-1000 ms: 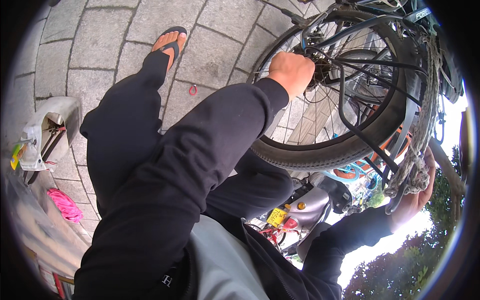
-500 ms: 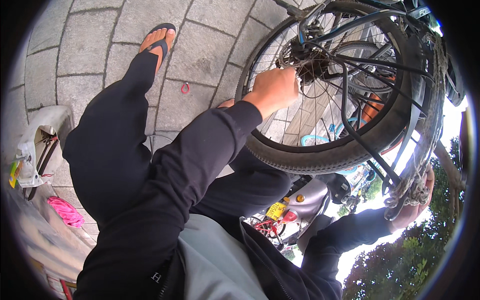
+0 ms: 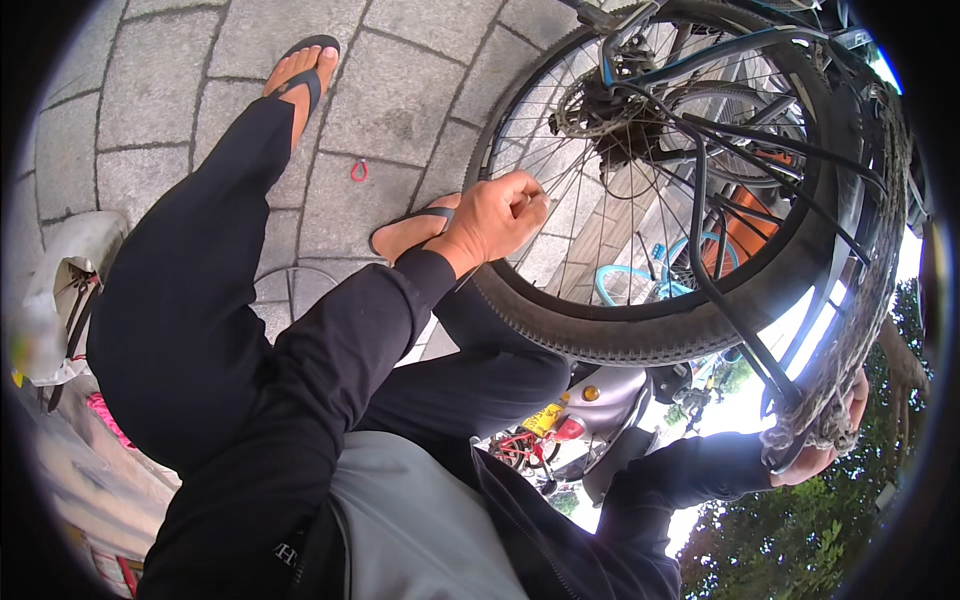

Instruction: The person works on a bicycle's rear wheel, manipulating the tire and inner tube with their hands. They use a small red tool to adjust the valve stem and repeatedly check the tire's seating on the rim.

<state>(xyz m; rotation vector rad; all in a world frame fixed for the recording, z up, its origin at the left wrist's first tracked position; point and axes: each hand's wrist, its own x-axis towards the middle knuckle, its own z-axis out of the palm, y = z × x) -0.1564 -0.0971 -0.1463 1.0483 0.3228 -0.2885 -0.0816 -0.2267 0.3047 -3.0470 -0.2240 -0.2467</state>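
Note:
A bicycle wheel (image 3: 560,318) with a knobby black tyre, thin spokes and a brake disc (image 3: 588,104) stands in front of me. My left hand (image 3: 500,218) is at the wheel's near left edge, in front of the tyre, its fingers curled together. Whether anything small is pinched in them is hidden. Over at the right, my right hand (image 3: 822,455) grips the end of the black rear rack (image 3: 775,378), where a bundle of grey rope (image 3: 838,405) is wound. The rope partly covers those fingers.
A small red loop (image 3: 359,171) lies on the grey paving. My feet in black flip-flops (image 3: 398,232) are beside the wheel. Behind stand a grey scooter (image 3: 612,400) with a yellow plate and a light-blue bicycle (image 3: 622,285). A worn white plastic part (image 3: 75,240) is at the left.
My left hand has drawn back from near the hub to the tyre's near edge, moving left and downward. My right hand keeps its hold on the rack end. The view has shifted slightly.

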